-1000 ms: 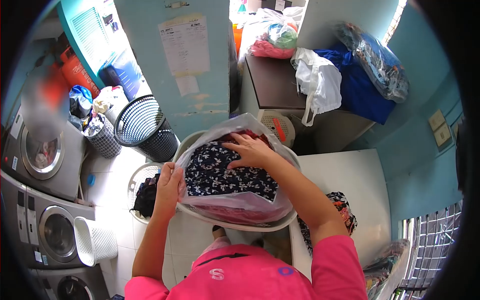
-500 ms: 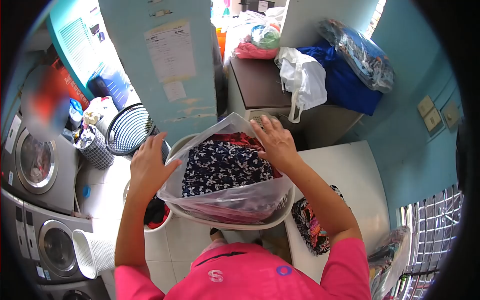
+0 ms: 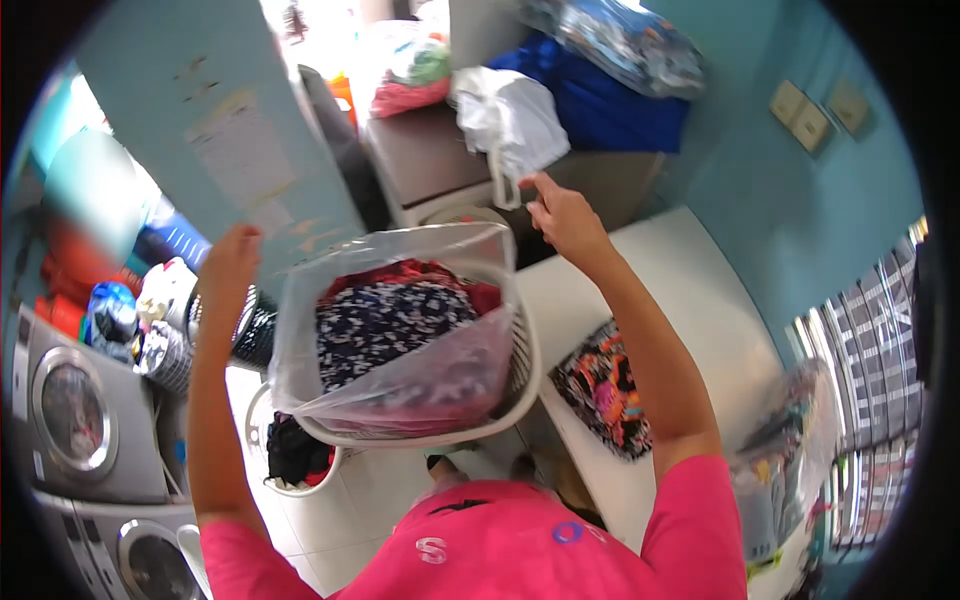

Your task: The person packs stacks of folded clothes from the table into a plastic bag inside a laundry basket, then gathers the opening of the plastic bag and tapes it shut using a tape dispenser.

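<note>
A clear plastic bag (image 3: 410,400) with its mouth spread wide lines a laundry basket (image 3: 526,370) in front of me. Inside the bag lies folded clothing (image 3: 395,325), dark with a white floral print, with red cloth behind it. My left hand (image 3: 230,265) is raised left of the bag and apart from it; motion blurs its fingers. On the other side, my right hand (image 3: 566,222) is up beyond the bag's right edge, near the strap of a white garment (image 3: 512,120). Its index finger and thumb are apart, and nothing shows between them.
A patterned cloth (image 3: 600,395) lies on the white surface (image 3: 690,300) at right. Dark and red clothes sit in a floor basket (image 3: 300,490) at lower left. Front-loading washers (image 3: 80,410) line the left side. A blue bag (image 3: 610,110) rests on the brown-topped cabinet (image 3: 415,165).
Both hands have moved outward from the bag: the left one to the left, the right one up and right. The bag's mouth stands wider. The camera view has shifted and tilted.
</note>
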Demonstrator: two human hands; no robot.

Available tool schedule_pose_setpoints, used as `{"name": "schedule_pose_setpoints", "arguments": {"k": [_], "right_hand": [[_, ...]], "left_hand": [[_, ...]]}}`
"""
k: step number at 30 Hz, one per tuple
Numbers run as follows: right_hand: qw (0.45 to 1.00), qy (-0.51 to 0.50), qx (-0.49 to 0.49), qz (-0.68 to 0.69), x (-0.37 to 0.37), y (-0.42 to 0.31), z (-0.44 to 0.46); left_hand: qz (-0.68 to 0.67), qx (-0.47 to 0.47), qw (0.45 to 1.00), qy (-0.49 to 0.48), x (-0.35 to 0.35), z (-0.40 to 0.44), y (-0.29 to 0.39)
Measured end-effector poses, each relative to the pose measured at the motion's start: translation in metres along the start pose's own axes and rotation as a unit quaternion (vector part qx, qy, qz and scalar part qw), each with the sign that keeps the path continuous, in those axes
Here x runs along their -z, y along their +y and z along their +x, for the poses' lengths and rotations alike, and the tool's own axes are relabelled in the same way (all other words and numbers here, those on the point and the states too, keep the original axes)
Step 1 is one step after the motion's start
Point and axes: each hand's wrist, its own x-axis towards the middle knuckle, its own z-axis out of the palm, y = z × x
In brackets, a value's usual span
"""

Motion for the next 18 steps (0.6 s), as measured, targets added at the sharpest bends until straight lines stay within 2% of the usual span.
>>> {"name": "schedule_pose_setpoints", "arguments": {"k": [2,3,4,5,7,8,9,11,13,15,17,18], "right_hand": [[0.979,0.044,0.081,0.182,0.018,0.028,-0.022],[0.976,0.032,0.045,0.211,0.034,0.032,-0.042],[0.970,0.021,0.010,0.242,0.050,0.036,-0.060],[0.968,0.026,-0.004,0.249,0.060,0.049,-0.078],[0.967,0.044,-0.063,0.244,0.071,0.076,-0.116],[0.963,0.054,-0.099,0.245,0.076,0.088,-0.135],[0.965,0.028,-0.134,0.225,0.078,0.109,-0.154],[0.953,0.027,-0.192,0.232,0.070,0.151,-0.199],[0.923,0.095,-0.256,0.272,0.043,0.200,-0.248],[0.884,0.161,-0.360,0.252,0.015,0.231,-0.294],[0.849,0.167,-0.448,0.226,-0.020,0.262,-0.341],[0.825,0.163,-0.481,0.248,-0.032,0.265,-0.356]], "left_hand": [[-0.129,-0.003,0.992,-0.004,0.016,-0.027,0.021],[-0.173,-0.027,0.984,-0.011,0.019,-0.045,0.043],[-0.225,-0.005,0.974,-0.026,0.022,-0.069,0.078],[-0.270,0.014,0.959,-0.086,0.019,-0.087,0.091],[-0.431,-0.023,0.866,-0.253,-0.001,-0.126,0.104],[-0.516,-0.043,0.786,-0.338,-0.019,-0.143,0.120],[-0.565,-0.024,0.710,-0.420,-0.036,-0.156,0.144],[-0.584,0.034,0.635,-0.504,-0.087,-0.181,0.182],[-0.567,0.093,0.616,-0.539,-0.146,-0.203,0.209],[-0.483,0.031,0.735,-0.475,-0.219,-0.221,0.218],[-0.333,-0.119,0.854,-0.381,-0.268,-0.217,0.236],[-0.330,-0.119,0.855,-0.382,-0.292,-0.218,0.243]]}}
